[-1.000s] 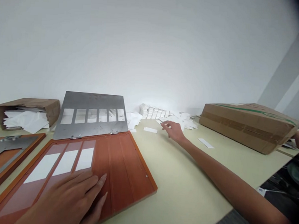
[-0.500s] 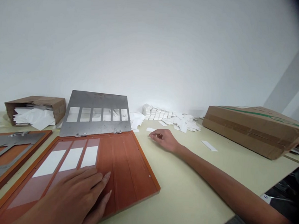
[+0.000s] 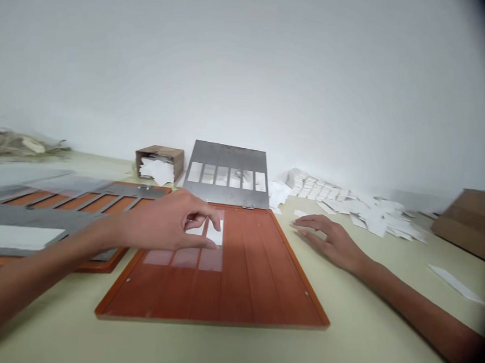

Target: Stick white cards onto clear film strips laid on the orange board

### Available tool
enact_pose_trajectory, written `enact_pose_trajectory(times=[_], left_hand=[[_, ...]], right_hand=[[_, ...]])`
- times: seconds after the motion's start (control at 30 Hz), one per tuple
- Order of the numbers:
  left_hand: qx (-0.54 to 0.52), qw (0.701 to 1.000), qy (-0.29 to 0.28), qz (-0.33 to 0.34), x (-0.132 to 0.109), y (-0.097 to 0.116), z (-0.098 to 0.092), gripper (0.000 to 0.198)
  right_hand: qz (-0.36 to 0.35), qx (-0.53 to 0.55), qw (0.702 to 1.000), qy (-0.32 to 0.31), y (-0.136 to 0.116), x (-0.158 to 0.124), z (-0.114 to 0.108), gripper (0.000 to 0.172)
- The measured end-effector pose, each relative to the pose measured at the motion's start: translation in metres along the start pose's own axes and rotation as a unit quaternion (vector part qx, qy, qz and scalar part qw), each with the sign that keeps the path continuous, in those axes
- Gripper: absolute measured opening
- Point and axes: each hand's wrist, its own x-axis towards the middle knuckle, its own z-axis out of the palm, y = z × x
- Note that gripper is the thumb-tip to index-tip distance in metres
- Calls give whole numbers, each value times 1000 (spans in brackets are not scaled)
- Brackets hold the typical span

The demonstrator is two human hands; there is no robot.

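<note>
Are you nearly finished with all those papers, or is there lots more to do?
It looks like lots is left, though it's hard to be sure. Done: a white sheet lies on the board further left. In hand: the left hand touches a white strip on the orange board. Left: a loose pile of white slips lies beyond the right hand.

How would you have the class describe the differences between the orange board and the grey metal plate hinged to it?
The orange board lies flat on the table, while the grey metal plate stands tilted up from the board's far edge. The orange board is reddish-orange with lengthwise grooves; the grey metal plate is plain with a row of rectangular cut-outs. Both are flat and rectangular, joined by a hinge.
</note>
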Motion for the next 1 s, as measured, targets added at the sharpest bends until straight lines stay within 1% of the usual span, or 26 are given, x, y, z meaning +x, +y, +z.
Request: enact_pose_trajectory(times=[0.07, 0.1, 0.17, 0.23, 0.3, 0.37, 0.4, 0.47, 0.57, 0.67, 0.73, 0.87, 0.93, 1.0], left_hand=[[-26, 998, -49, -25, -1, -7, -10, 21], [-34, 996, -70, -32, -1, -9, -13, 19], [-39, 995, -87, -23, -2, -11, -15, 17], [-40, 994, -101, -2, -3, -9, -16, 15], [-46, 991, -129, 10, -4, -3, -16, 12], [-45, 988, -145, 9, -5, 5, -15, 11], [-40, 989, -143, 11, -6, 10, -14, 10], [-22, 991, -126, 23, -7, 17, -10, 10], [15, 994, -109, 27, -8, 23, -4, 15], [50, 993, -104, 8, -8, 25, 1, 18], [69, 992, -102, 8, -7, 25, 2, 18], [115, 990, -82, 28, -5, 26, 8, 14], [152, 986, -59, 45, -4, 26, 13, 15], [187, 980, -37, 64, -2, 26, 18, 12]], right_hand=[[26, 9, 1000, 4, -19, 2, 0, 38], [27, 21, 999, 9, -32, 4, 1, 36], [15, 52, 999, 4, -62, 9, 7, 34], [-40, 73, 996, -25, -93, 17, 16, 33], [-124, 74, 986, -77, -119, 27, 27, 33], [-203, 73, 970, -111, -138, 37, 37, 35], [-233, 71, 962, -121, -144, 42, 41, 36], [-277, 60, 950, -128, -150, 49, 49, 37], [-311, 36, 940, -134, -147, 54, 58, 38], [-309, 26, 941, -138, -138, 54, 65, 36], [-302, 27, 942, -142, -133, 54, 69, 36], [-295, 32, 942, -157, -128, 53, 73, 38], [-295, 23, 940, -169, -130, 53, 71, 40], [-296, 8, 938, -181, -132, 53, 68, 40]])
